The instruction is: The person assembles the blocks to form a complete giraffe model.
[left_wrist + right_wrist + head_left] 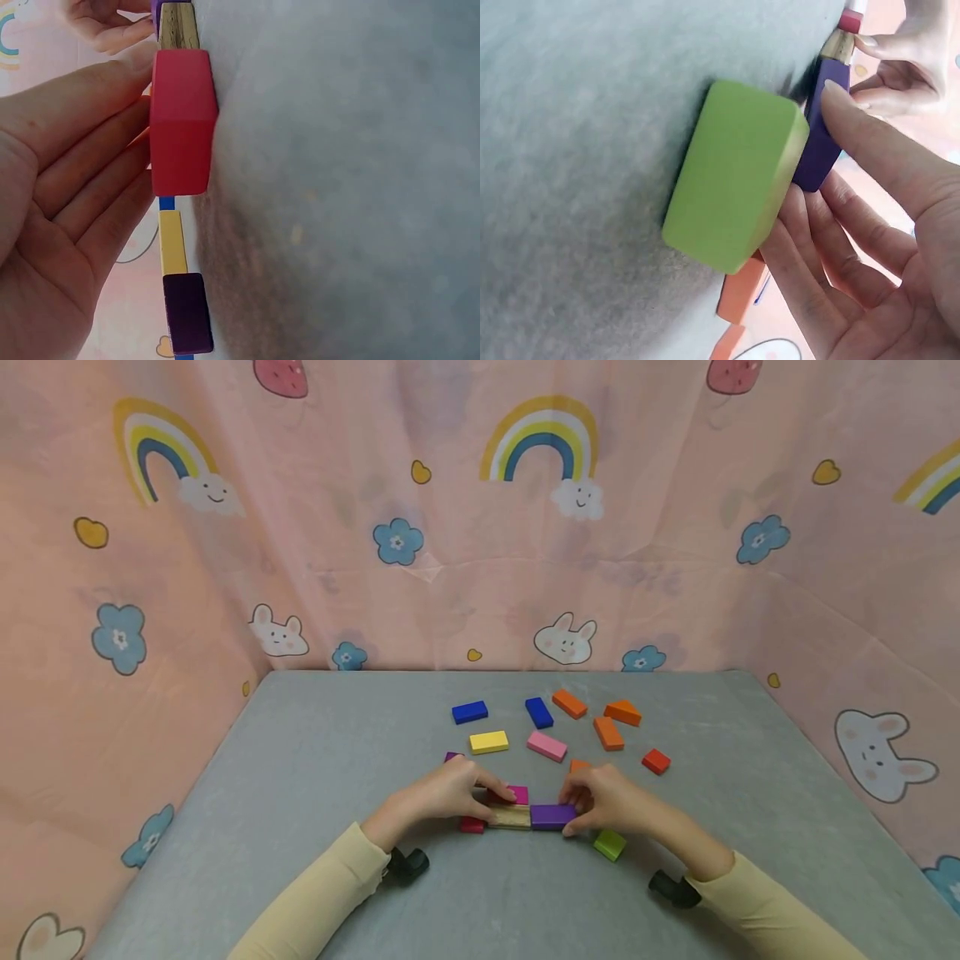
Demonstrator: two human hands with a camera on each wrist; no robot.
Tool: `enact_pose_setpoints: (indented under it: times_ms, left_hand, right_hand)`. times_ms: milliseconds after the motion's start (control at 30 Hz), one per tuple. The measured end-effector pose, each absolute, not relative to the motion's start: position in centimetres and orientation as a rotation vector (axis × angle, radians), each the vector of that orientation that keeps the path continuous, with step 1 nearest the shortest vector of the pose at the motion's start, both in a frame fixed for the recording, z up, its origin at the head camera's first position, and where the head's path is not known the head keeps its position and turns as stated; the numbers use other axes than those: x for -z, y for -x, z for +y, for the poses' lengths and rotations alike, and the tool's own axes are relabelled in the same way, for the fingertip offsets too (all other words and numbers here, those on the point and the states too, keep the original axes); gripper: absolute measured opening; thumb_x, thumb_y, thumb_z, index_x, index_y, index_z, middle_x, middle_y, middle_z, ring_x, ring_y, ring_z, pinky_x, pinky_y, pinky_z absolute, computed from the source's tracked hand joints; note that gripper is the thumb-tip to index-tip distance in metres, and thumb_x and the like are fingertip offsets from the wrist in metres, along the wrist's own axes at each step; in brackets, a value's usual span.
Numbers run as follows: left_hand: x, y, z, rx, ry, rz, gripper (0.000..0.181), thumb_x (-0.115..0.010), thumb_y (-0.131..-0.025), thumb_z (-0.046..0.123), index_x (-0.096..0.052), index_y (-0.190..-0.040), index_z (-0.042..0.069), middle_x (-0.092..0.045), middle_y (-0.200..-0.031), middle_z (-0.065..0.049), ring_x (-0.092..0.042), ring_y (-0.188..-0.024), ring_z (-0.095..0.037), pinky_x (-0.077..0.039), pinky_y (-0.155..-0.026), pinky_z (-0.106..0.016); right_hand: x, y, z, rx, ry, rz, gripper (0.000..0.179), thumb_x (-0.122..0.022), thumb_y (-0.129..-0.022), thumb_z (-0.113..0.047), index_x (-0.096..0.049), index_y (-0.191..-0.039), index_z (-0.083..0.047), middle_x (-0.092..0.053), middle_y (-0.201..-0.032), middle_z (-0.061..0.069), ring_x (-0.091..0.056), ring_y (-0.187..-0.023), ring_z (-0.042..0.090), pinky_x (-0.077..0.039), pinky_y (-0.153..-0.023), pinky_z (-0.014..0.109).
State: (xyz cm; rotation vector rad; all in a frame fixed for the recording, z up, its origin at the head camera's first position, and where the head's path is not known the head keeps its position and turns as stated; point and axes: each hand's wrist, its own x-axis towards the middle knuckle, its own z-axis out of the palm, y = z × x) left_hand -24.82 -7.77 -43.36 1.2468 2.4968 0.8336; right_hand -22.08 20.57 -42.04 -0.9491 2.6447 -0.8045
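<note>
My left hand (448,789) pinches a plain wooden block (512,817), thumb at its front left and index finger at its back edge. A magenta block (519,794) lies right behind it, partly under the fingers. My right hand (617,799) grips the right end of a purple block (552,817) between thumb and fingers. The purple and wooden blocks meet end to end. Beside the left thumb is a red block (181,124), large in the left wrist view. A green block (735,176) lies close to the right hand, by its fingers.
Behind the hands on the grey table (337,760) lie blue (470,712), yellow (489,742), pink (547,746) and several orange blocks (608,733). A small red block (656,762) sits to the right. A dark purple block (188,313) is partly hidden behind the left hand.
</note>
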Motion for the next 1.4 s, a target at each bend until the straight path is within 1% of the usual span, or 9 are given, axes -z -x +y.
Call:
enact_pose_setpoints:
  times_ms: [133,367,667,833,1033,1200,1333,1400]
  left_hand:
    - [43.4,24.8,-7.7,-0.843,-1.243,2.492,0.032,-0.078,-0.078,0.027,-0.073,-0.109,0.025,-0.069,-0.110,0.012,-0.060,-0.103,0.006,-0.047,-0.088,-0.015]
    - [43.5,24.8,-7.6,-0.840,-1.245,2.500,0.032,-0.078,-0.078,0.027,-0.073,-0.109,0.025,-0.069,-0.110,0.012,-0.060,-0.103,0.006,-0.048,-0.089,-0.016]
    - [43.5,24.8,-7.7,-0.843,-1.249,2.501,0.031,-0.079,-0.078,0.027,-0.073,-0.108,0.025,-0.070,-0.109,0.012,-0.060,-0.102,0.005,-0.048,-0.088,-0.017]
    - [43.5,24.8,-7.7,-0.838,-1.256,2.499,0.031,-0.078,-0.078,0.027,-0.073,-0.109,0.025,-0.070,-0.109,0.011,-0.061,-0.102,0.004,-0.048,-0.088,-0.017]
    - [43.4,24.8,-7.7,-0.839,-1.254,2.493,0.032,-0.078,-0.078,0.027,-0.073,-0.109,0.025,-0.070,-0.109,0.013,-0.060,-0.102,0.006,-0.048,-0.089,-0.017]
    - [43.4,24.7,-7.8,-0.844,-1.262,2.498,0.032,-0.079,-0.077,0.026,-0.073,-0.108,0.025,-0.070,-0.108,0.012,-0.060,-0.102,0.005,-0.048,-0.088,-0.017]
    - [43.4,24.7,-7.7,-0.849,-1.268,2.498,0.031,-0.079,-0.077,0.025,-0.073,-0.108,0.024,-0.070,-0.108,0.011,-0.061,-0.101,0.005,-0.048,-0.088,-0.017]
    - [43.4,24.6,-7.7,-0.851,-1.271,2.497,0.031,-0.079,-0.077,0.025,-0.073,-0.108,0.023,-0.070,-0.108,0.011,-0.061,-0.102,0.004,-0.049,-0.088,-0.017]
  right_hand:
    - [42.2,22.1,20.5,0.788,0.934,2.644,0.031,-0.084,-0.070,-0.030,-0.067,-0.091,-0.014,-0.065,-0.081,-0.006,-0.061,-0.072,0.008,-0.052,-0.064,0.020]
    - [42.2,22.0,20.1,0.702,0.952,2.656,0.030,-0.084,-0.070,-0.028,-0.066,-0.090,-0.014,-0.063,-0.078,-0.006,-0.057,-0.068,0.006,-0.050,-0.061,0.018]
    - [42.6,22.0,20.0,0.713,0.999,2.664,0.032,-0.085,-0.069,-0.026,-0.064,-0.089,-0.013,-0.063,-0.078,-0.005,-0.058,-0.069,0.006,-0.050,-0.061,0.018]
    - [42.6,22.0,20.1,0.724,0.979,2.658,0.033,-0.085,-0.069,-0.028,-0.064,-0.089,-0.014,-0.063,-0.079,-0.005,-0.058,-0.070,0.007,-0.050,-0.062,0.019]
    - [41.9,22.0,21.0,0.851,0.929,2.640,0.032,-0.083,-0.071,-0.028,-0.066,-0.093,-0.013,-0.067,-0.086,-0.002,-0.063,-0.076,0.011,-0.054,-0.068,0.023]
    - [41.4,23.0,22.8,0.917,0.899,2.737,0.031,-0.081,-0.074,-0.019,-0.067,-0.099,-0.008,-0.069,-0.091,0.002,-0.066,-0.084,0.018,-0.057,-0.071,0.026]
    - [41.5,24.4,24.2,0.965,0.837,2.743,0.035,-0.079,-0.076,-0.013,-0.066,-0.108,-0.005,-0.069,-0.101,0.008,-0.066,-0.094,0.024,-0.057,-0.076,0.030]
    - [41.8,25.1,24.8,1.018,0.816,2.706,0.037,-0.078,-0.077,-0.011,-0.065,-0.111,-0.002,-0.068,-0.107,0.013,-0.066,-0.097,0.028,-0.056,-0.078,0.032]
